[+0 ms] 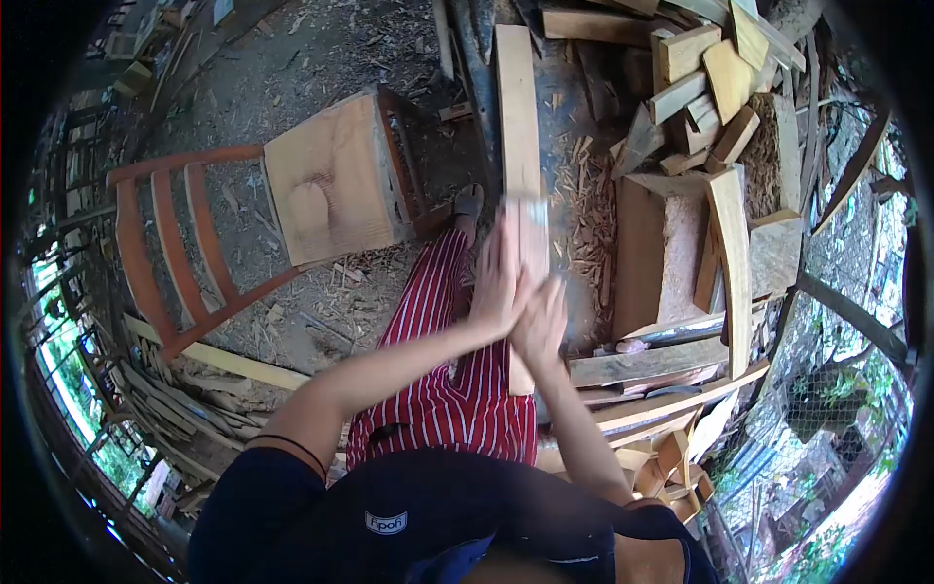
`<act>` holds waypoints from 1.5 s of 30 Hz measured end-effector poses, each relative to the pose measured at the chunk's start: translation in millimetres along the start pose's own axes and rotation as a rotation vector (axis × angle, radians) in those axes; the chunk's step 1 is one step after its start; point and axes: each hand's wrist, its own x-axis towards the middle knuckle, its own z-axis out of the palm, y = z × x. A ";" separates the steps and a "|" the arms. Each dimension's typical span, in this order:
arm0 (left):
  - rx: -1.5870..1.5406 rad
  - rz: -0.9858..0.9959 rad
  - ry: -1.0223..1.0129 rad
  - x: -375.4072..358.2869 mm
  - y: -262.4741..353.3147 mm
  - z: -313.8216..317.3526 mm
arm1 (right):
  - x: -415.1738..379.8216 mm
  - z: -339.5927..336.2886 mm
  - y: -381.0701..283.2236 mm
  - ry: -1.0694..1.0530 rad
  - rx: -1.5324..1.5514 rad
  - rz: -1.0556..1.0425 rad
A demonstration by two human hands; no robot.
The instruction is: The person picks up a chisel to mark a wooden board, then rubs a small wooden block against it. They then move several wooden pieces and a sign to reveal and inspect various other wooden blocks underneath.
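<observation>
L hand (500, 292) & R hand (539, 327) are resting on blurry block (529, 232) atop board (520, 117), prob. smoothing; fingers' grip: can't tell. Next stroke's prob. needing even pressure.

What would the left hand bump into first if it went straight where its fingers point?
Probably the blurry wooden block, right by the left hand; past that lies the long board. Depth is hard to judge.

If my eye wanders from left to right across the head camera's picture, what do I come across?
Chair's slatted back → chair's pale wooden seat → a foot → long plank → wood shavings → big wooden block → wire mesh.
</observation>
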 end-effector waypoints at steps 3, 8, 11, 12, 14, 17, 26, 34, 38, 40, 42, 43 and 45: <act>-0.018 -0.068 -0.131 -67.4 9.1 8.7 | -63.3 10.5 5.1 -0.042 0.107 0.015; -0.032 -0.056 -0.102 -39.9 2.2 8.6 | -34.8 5.3 10.2 -0.033 0.101 -0.046; 0.009 0.037 0.123 43.5 -7.4 2.5 | 42.1 -19.6 0.5 0.051 0.044 -0.064; 0.034 0.096 0.195 77.0 -12.5 -2.9 | 73.5 -22.7 -1.4 0.170 0.007 -0.112; 0.072 0.129 0.247 145.3 -22.9 -15.3 | 137.2 -42.0 -11.3 0.229 -0.025 -0.120; 0.207 0.142 0.354 237.7 -43.7 -26.9 | 218.9 -74.0 -26.1 0.180 -0.107 -0.096; 0.130 0.027 0.274 213.7 -27.3 -26.4 | 199.5 -67.2 -25.4 0.129 -0.118 -0.082; 0.033 -0.058 -0.111 -65.6 4.5 11.4 | -59.9 19.7 3.3 -0.035 0.095 0.049; -0.064 -0.105 -0.193 -85.8 6.0 7.8 | -80.9 26.5 9.3 -0.060 0.121 -0.009; 0.011 -0.054 -0.110 -53.2 1.7 7.6 | -47.3 12.9 5.4 -0.009 0.108 -0.027; 0.017 -0.047 0.011 -4.2 -4.8 9.0 | -2.8 4.4 4.7 0.038 0.053 -0.044; 0.005 -0.009 0.094 29.5 -6.5 4.7 | 28.2 -6.8 0.7 0.064 0.042 -0.053; 0.050 0.079 0.187 97.6 -13.1 -10.3 | 93.0 -27.0 -9.1 0.201 0.026 -0.073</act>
